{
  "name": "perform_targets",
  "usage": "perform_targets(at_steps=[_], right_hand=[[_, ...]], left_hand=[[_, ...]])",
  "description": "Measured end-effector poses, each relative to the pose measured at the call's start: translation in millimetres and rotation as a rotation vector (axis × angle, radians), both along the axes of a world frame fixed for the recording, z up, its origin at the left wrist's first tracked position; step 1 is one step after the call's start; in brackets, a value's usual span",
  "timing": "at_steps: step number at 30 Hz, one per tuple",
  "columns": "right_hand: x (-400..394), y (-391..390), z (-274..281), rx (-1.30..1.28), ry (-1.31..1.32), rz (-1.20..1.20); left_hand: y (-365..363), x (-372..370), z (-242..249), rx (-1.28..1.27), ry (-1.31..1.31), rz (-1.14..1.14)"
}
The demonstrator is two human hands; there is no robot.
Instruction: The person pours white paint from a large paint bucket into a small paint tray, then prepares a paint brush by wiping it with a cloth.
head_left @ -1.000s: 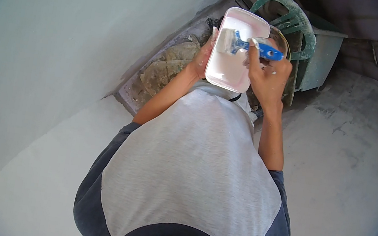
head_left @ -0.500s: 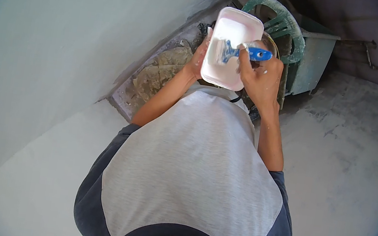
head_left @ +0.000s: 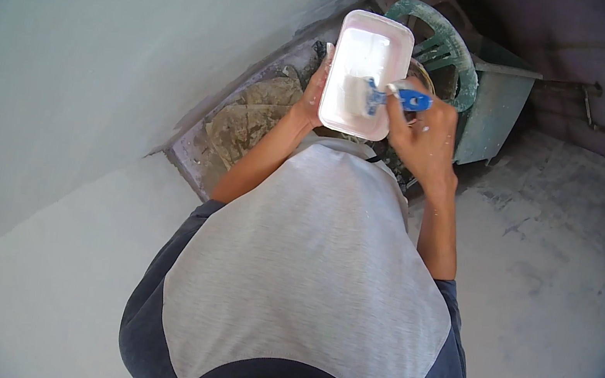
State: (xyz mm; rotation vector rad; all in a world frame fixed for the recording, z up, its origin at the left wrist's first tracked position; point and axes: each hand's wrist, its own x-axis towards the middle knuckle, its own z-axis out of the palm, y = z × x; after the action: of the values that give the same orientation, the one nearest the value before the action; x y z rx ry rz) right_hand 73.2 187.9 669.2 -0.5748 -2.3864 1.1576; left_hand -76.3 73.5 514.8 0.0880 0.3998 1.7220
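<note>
A white rectangular tub (head_left: pixel 339 61) with white paint in it is held in front of my chest. My left hand (head_left: pixel 315 89) grips its left side, the fingers passing out of sight beneath it. In my right hand (head_left: pixel 428 133) is a paintbrush (head_left: pixel 413 100) with a blue, paint-smeared handle, pinched between thumb and fingers. The brush's white-coated bristles point left and lie inside the tub, over its lower half. White specks mark my right hand.
A pale wall (head_left: pixel 143 48) rises on the left. Ahead stand a green, paint-spotted plastic chair (head_left: pixel 463 56) and a grey-green box-like thing (head_left: pixel 495 116). A crumpled brown sack (head_left: pixel 250 119) lies by the wall. A pipe (head_left: pixel 590 107) runs along the far right wall.
The brush has moved slightly down inside the tub, and my right hand has shifted a little down and right. The tub sits slightly farther left in view.
</note>
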Motion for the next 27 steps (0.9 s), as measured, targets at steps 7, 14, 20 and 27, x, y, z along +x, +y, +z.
perform_targets(at_steps=[7,14,20,27], right_hand=[[5.3,22.7,-6.3,0.115,0.104,0.146],[36.5,59.9,-7.9,0.037,-0.001,0.207],[25.4,55.7,-4.8,0.105,0.079,0.285],[49.3,87.0,-9.1,0.071,0.055,0.311]], left_hand=[[22.7,18.1,-9.8,-0.177,0.164,0.011],[28.0,22.9,1.0,0.119,-0.086,0.039],[44.7,43.3,2.9,-0.199,0.211,0.079],[46.3,58.5,3.6,-0.104,0.177,0.115]])
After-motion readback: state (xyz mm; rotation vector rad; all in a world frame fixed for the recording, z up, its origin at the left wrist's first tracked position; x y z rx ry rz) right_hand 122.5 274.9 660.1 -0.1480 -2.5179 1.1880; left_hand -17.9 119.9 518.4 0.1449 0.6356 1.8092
